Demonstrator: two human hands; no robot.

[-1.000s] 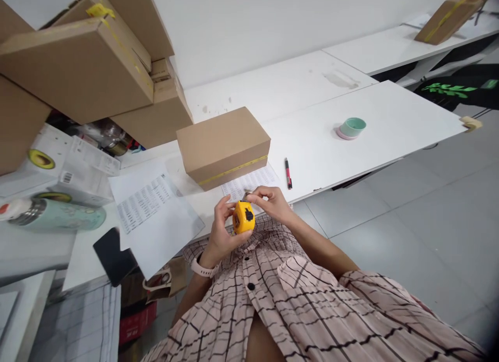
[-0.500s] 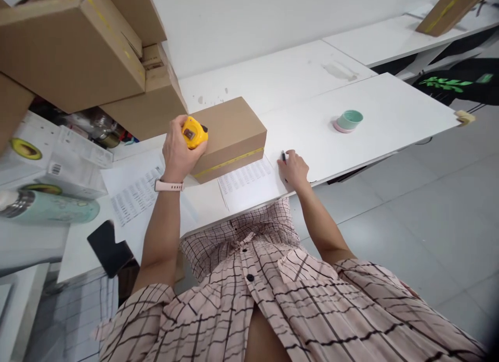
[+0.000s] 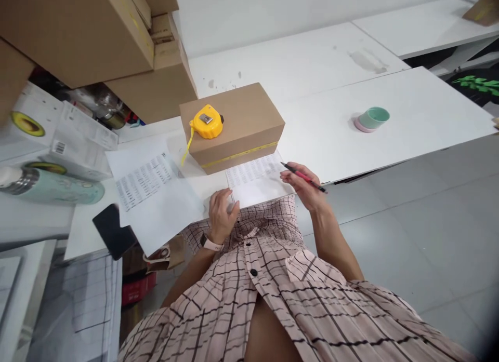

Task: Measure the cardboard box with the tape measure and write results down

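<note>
A yellow tape measure [image 3: 206, 124] lies on top of a brown cardboard box [image 3: 237, 124] on the white table [image 3: 409, 118], its yellow strap hanging over the box's left side. My right hand [image 3: 306, 185] is closed on a red pen [image 3: 304, 177] just above a printed sheet [image 3: 257, 177] in front of the box. My left hand [image 3: 222, 214] rests on the near left corner of that sheet at the table edge, fingers curled down on the paper.
A second printed sheet [image 3: 152, 190] and a black phone [image 3: 113, 231] lie to the left. Stacked cardboard boxes [image 3: 97, 35], white product boxes [image 3: 58, 144] and a mint bottle [image 3: 54, 188] crowd the far left. Nested mint and pink bowls [image 3: 372, 119] stand at the right.
My left hand set the tape measure on the box and came down to the sheet's corner. My right hand picked the red pen up off the table.
</note>
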